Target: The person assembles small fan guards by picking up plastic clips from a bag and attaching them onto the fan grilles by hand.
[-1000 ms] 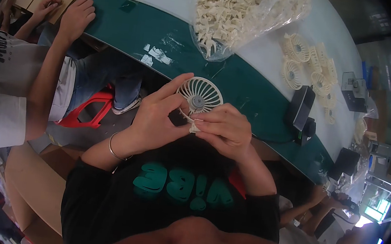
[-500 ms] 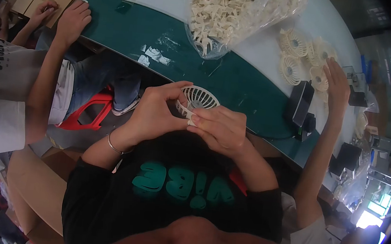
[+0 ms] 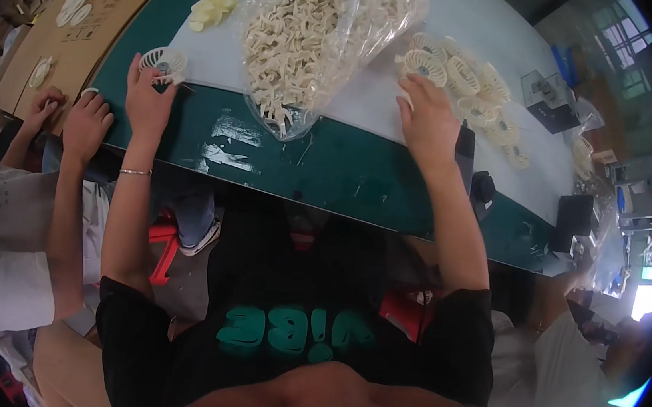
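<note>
My left hand, with a bracelet on its wrist, is stretched out to the left and grips a cream slatted fan grille by its near rim. The grille is at the left end of the white sheet. To the right, my right hand reaches over the table with its fingers extended and its thumb apart. Its fingertips are at the near edge of another fan grille in a loose group of several. Whether they touch that grille I cannot tell.
A clear bag of small curved cream parts lies between my hands. Yellowish discs are beyond the left grille. A black device stands beside my right wrist. A co-worker's hand rests at the table's left edge, near cardboard.
My hands have parted from in front of my chest. The left has carried the fan grille to the left; the right has moved to the grille group. A co-worker's arm has left the right side.
</note>
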Motion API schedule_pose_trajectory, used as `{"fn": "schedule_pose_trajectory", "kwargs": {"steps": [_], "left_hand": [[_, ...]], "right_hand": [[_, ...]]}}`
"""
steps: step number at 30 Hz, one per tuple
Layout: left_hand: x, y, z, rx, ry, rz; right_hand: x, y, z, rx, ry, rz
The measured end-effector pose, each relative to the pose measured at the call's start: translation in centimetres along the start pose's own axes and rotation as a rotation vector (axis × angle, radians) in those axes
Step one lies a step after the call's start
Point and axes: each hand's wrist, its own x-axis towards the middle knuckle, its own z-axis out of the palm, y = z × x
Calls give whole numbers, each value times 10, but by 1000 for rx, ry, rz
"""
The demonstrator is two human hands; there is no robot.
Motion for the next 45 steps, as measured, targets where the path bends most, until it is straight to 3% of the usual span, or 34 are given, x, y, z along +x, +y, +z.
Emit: {"fn": "schedule_pose_trajectory", "kwargs": {"steps": [2, 3, 5, 7, 9, 11, 13, 15, 16, 18, 22, 32, 37, 41, 43, 45], "left_hand": [[16, -40, 21, 87, -15, 11], [20, -41, 23, 181, -28, 19], [18, -42, 27, 223, -9, 64], [10, -17, 17, 273, 16, 115], [-16, 40, -4, -42, 146, 176], [-48, 75, -19, -362, -61, 132], [-81, 118, -36, -1091, -529, -339], [-90, 154, -62, -1382, -871, -777], [-99, 158, -61, -1371, -861, -794], [-117, 163, -54, -1711, -1013, -809], [-146, 178, -52, -1448, -921, -733], [-150, 172, -81, -1515, -727, -958], [-155, 154, -81, -1102, -794, -732], [-155, 161, -89, -1008, -823, -653], [-157, 169, -94, -907, -821, -486], [-158, 177, -100, -908, -863, -449]], "right_hand": [[23, 23, 4, -265, -44, 135], [32, 31, 5, -268, -44, 136], [46, 43, 4, -376, -295, 211], [50, 49, 2, -382, -302, 180], [48, 47, 0, -384, -313, 145], [30, 31, -15, -171, -135, -45], [11, 0, -37, -39, -98, -349], [-10, -36, -57, 79, -185, -571], [-19, -51, -65, 137, -236, -631], [-41, -71, -67, 201, -288, -727], [-70, -96, -62, 169, -271, -687], [-99, -105, -45, 365, -141, -602], [-97, -101, -44, 274, -149, -693], [-95, -101, -42, 252, -132, -700], [-93, -102, -45, 247, -147, -652], [-90, -100, -45, 262, -143, -636]]}}
